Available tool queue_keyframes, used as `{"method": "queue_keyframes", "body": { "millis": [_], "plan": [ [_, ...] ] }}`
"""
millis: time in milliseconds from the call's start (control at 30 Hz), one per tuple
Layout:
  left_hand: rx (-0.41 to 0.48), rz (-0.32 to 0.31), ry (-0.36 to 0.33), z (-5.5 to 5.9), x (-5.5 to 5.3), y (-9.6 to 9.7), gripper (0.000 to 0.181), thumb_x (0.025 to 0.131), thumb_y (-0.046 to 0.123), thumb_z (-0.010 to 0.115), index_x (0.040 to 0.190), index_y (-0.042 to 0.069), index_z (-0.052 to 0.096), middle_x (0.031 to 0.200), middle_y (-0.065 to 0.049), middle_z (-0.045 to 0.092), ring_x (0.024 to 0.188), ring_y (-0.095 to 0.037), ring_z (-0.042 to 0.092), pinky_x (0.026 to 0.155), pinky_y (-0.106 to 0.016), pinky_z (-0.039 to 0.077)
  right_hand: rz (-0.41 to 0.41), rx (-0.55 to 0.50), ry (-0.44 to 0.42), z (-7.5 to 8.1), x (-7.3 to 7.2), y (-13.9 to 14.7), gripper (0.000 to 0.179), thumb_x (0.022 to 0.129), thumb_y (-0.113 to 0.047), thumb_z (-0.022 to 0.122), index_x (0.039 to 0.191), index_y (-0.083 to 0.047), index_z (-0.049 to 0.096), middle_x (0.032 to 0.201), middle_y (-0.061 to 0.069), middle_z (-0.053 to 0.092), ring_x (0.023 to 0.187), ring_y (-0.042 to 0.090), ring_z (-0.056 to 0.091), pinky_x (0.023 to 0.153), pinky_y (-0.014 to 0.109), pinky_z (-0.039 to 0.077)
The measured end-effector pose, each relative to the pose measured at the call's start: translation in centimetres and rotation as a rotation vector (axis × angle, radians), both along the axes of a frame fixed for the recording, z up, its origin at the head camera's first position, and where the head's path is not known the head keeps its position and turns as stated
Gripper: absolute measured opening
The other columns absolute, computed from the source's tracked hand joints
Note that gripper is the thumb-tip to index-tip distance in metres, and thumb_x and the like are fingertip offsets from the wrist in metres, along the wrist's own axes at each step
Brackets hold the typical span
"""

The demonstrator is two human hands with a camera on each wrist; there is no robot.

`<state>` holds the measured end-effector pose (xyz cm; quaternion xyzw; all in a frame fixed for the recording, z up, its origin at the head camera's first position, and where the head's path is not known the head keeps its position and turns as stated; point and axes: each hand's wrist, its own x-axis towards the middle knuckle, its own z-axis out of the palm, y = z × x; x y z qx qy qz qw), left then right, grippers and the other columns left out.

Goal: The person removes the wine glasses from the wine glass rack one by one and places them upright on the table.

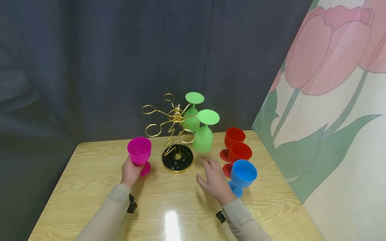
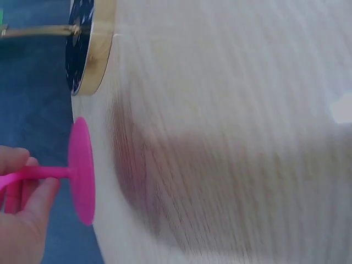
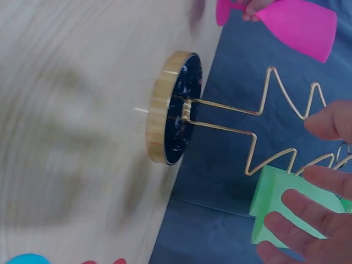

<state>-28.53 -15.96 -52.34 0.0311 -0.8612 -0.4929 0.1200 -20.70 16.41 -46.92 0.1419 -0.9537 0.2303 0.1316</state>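
My left hand (image 1: pixel 131 172) pinches a magenta goblet (image 1: pixel 139 150) by its stem, cup upward. In the left wrist view its round foot (image 2: pixel 82 170) hangs above the table, and a shadow lies apart from it. Right of this goblet stands a gold wire rack (image 1: pixel 177 115) with a round black marbled base (image 1: pixel 177 158). Two green goblets (image 1: pixel 203 139) hang upside down in the rack's right-hand loops; several other loops hold nothing. My right hand (image 1: pixel 215 180) hovers over the table in front of the rack, fingers spread and holding nothing, left of a blue goblet (image 1: pixel 243 174).
Two red goblets (image 1: pixel 239 151) stand upright behind the blue one, along the right side of the wooden table (image 1: pixel 90 187). A dark curtain (image 1: pixel 120 67) hangs behind the table's back edge. To the right rises a wall with painted tulips (image 1: pixel 328 50).
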Motion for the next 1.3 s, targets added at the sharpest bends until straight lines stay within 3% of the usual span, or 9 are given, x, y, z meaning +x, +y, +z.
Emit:
{"method": "queue_keyframes", "body": {
  "millis": [200, 500, 800, 1000, 1167, 1300],
  "plan": [
    [0.114, 0.041, -0.048, 0.0, -1.7, -0.1, 0.042, 0.085, -0.001, 0.069, 0.122, -0.013, 0.053, 0.121, -0.035, 0.060, 0.120, -0.050, 0.055, 0.105, -0.057, 0.044, -0.008, -0.066, 0.047, 1.5, -0.8, -0.3, 0.054, 0.089, -0.020, 0.076, 0.137, -0.005, 0.057, 0.131, 0.016, 0.056, 0.118, 0.034, 0.054, 0.094, 0.047, 0.055],
    [0.122, 0.133, -0.092, -1.1, -3.1, -0.6, 0.043, 0.079, -0.004, 0.072, 0.116, -0.017, 0.054, 0.117, -0.038, 0.060, 0.115, -0.053, 0.056, 0.105, -0.057, 0.044, -0.005, -0.151, 0.177, 4.8, -1.9, -0.7, 0.046, 0.091, -0.012, 0.072, 0.133, -0.003, 0.058, 0.125, 0.016, 0.056, 0.115, 0.032, 0.054, 0.098, 0.046, 0.053],
    [0.194, 0.135, -0.137, -1.9, -3.2, -0.9, 0.046, 0.079, -0.006, 0.069, 0.120, -0.019, 0.052, 0.123, -0.040, 0.056, 0.120, -0.053, 0.053, 0.108, -0.056, 0.041, 0.063, -0.179, 0.238, 8.4, -2.6, -1.0, 0.043, 0.093, -0.010, 0.069, 0.133, -0.001, 0.057, 0.128, 0.017, 0.056, 0.118, 0.033, 0.056, 0.102, 0.046, 0.051],
    [0.197, 0.103, -0.178, -2.0, -3.2, -0.8, 0.048, 0.081, -0.005, 0.069, 0.123, -0.018, 0.050, 0.125, -0.040, 0.055, 0.121, -0.053, 0.052, 0.108, -0.056, 0.041, 0.128, -0.223, 0.307, 11.2, -3.1, -0.9, 0.038, 0.093, -0.006, 0.067, 0.130, 0.000, 0.059, 0.125, 0.015, 0.056, 0.111, 0.029, 0.057, 0.094, 0.043, 0.055],
    [0.185, 0.081, -0.182, -2.0, -3.3, -0.7, 0.046, 0.083, -0.006, 0.067, 0.123, -0.019, 0.051, 0.125, -0.040, 0.056, 0.120, -0.054, 0.053, 0.107, -0.057, 0.042, 0.194, -0.249, 0.355, 13.7, -4.4, -1.3, 0.034, 0.093, -0.003, 0.065, 0.126, 0.003, 0.061, 0.122, 0.017, 0.057, 0.108, 0.030, 0.058, 0.091, 0.042, 0.056],
    [0.210, 0.085, -0.194, -2.1, -3.4, -0.8, 0.046, 0.086, -0.009, 0.062, 0.129, -0.018, 0.049, 0.129, -0.039, 0.054, 0.122, -0.053, 0.052, 0.105, -0.056, 0.045, 0.217, -0.221, 0.343, 15.2, -5.9, -1.7, 0.034, 0.093, -0.005, 0.064, 0.127, 0.002, 0.062, 0.120, 0.017, 0.057, 0.106, 0.033, 0.058, 0.088, 0.039, 0.055]
  ]
}}
